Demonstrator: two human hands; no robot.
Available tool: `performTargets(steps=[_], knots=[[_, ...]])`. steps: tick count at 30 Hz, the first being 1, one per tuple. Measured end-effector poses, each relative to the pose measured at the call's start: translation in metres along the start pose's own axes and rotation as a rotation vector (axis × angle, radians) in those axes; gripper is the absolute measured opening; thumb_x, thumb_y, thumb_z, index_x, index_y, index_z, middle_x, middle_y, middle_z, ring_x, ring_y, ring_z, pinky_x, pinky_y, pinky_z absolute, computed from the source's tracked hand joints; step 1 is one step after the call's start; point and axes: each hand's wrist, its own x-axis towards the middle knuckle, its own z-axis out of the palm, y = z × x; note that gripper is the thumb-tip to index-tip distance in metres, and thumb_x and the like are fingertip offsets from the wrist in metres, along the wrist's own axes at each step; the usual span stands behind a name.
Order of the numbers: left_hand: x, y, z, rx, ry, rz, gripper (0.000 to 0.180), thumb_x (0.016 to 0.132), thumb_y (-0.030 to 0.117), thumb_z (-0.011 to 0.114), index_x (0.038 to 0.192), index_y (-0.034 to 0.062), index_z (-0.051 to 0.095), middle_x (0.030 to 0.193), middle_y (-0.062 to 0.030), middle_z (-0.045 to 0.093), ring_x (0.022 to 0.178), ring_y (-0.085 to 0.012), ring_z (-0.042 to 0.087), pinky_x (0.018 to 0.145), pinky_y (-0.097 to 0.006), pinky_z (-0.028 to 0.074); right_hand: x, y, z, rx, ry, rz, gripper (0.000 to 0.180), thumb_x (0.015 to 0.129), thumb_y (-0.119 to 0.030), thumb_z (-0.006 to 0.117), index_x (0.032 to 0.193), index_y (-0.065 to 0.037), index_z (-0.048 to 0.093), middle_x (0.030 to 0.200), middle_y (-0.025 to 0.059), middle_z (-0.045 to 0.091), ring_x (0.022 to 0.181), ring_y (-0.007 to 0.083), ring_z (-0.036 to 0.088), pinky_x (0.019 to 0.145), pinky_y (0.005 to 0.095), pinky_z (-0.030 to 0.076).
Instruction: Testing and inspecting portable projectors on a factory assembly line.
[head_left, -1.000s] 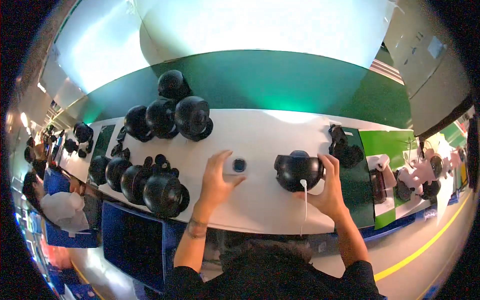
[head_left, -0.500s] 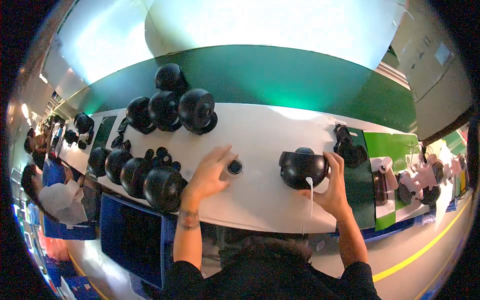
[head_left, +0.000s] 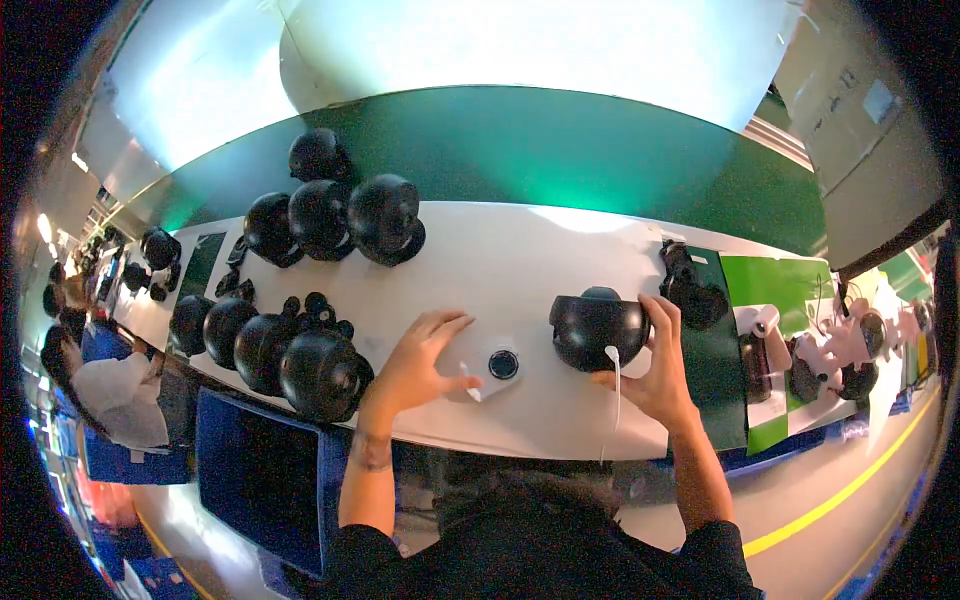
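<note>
Since the frame a second before, our left hand (head_left: pixel 418 362) had let go of the small white square part with a dark round centre (head_left: pixel 497 368), which we had held up off the table; that part now lay flat on the white tabletop (head_left: pixel 520 260), its dark disc facing up. Our left hand rested open and spread beside it, palm down, thumb tip almost touching the part's left edge, gripping nothing.

Our right hand (head_left: pixel 655 370) was in much the same place as before, cupped around the right side of the glossy black dome-shaped housing (head_left: pixel 597 328), fingers curled over its top and thumb below, holding it steady on the table. We could not tell a long axis for the dome, being round; its rounded top faced up and slightly toward us. A thin white cable (head_left: pixel 615 385) hung from its front edge down toward the table's near rim.

We saw the small part between our two hands, just left of the dome and apart from it. To the left stood a cluster of similar black domes (head_left: pixel 290 355) near our left wrist, with more black domes (head_left: pixel 335 215) farther back. Right of the held dome lay a black bracket-like piece (head_left: pixel 690 285) by a green mat (head_left: pixel 790 290).
</note>
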Motion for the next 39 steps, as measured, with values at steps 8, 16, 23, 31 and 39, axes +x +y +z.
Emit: performTargets(steps=[8,16,23,31,39], knots=[[-0.03,0.02,0.043,0.126,0.106,-0.032,0.059,0.068,0.028,0.081,0.116,0.0048,0.056,0.118,-0.0129,0.055,0.111,-0.0336,0.052,0.093,-0.043,0.043,0.002,-0.006,0.001,0.052,0.012,0.014,0.108,0.051,-0.027,0.093,0.137,-0.006,0.031,0.129,0.0184,0.035,0.115,0.0341,0.047,0.094,0.0419,0.048],[0.002,0.034,0.025,-0.384,0.165,-0.01,0.038,0.077,0.019,0.072,0.11,0.0042,0.06,0.108,-0.0119,0.062,0.096,-0.0264,0.06,0.081,-0.033,0.047,0.001,-0.003,-0.001,0.096,-0.038,0.052,0.11,0.05,-0.025,0.093,0.139,-0.008,0.03,0.132,0.0166,0.034,0.12,0.0331,0.045,0.097,0.0414,0.047],[0.026,0.022,0.045,-0.681,-0.152,-0.26,0.043,0.089,0.028,0.064,0.123,0.005,0.051,0.116,-0.007,0.057,0.105,-0.0145,0.051,0.094,-0.03,0.04,0.004,0.0,-0.001,0.126,-0.081,0.037,0.111,0.05,-0.022,0.092,0.141,-0.01,0.03,0.137,0.0122,0.031,0.127,0.0294,0.04,0.099,0.0467,0.046],[0.046,0.054,0.104,-0.993,0.114,-0.011,0.098,0.086,0.028,0.07,0.147,-0.0019,0.0,0.138,-0.0168,0.036,0.126,-0.0258,0.039,0.107,-0.036,0.032,-0.001,-0.005,0.009,0.052,-0.046,-0.061,0.102,0.051,-0.012,0.088,0.137,-0.004,0.033,0.131,0.02,0.04,0.12,0.038,0.043,0.094,0.0417,0.046],[0.064,0.056,0.049,-1.016,-0.012,-0.184,0.093,0.08,0.035,0.076,0.143,-0.0022,0.018,0.13,-0.0167,0.045,0.12,-0.0254,0.046,0.102,-0.035,0.038,0.018,-0.039,0.011,0.001,0.04,-0.079,0.098,0.055,-0.015,0.087,0.135,-0.003,0.032,0.13,0.0215,0.04,0.117,0.0393,0.046,0.096,0.0439,0.044]])
